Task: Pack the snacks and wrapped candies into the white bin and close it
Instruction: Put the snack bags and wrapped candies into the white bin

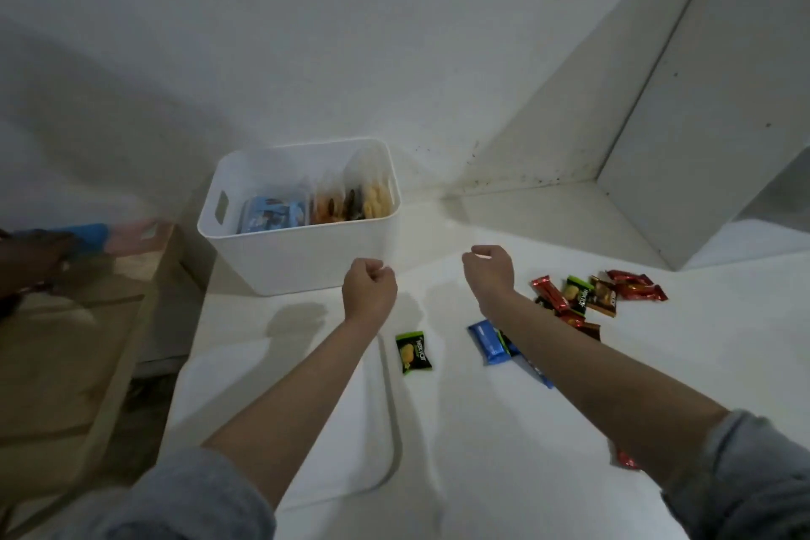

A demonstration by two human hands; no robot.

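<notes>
Presently one white bin (298,259) stands open; both hands, left hand (369,289) and right hand (488,272), hover with fingers curled, empty; two green candies (413,352) lie visible on the worktop (657,364).

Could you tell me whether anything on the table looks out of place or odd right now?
One green candy lies alone, apart from the pile of candies on the right. The bin stands upright, nothing spilled.
</notes>
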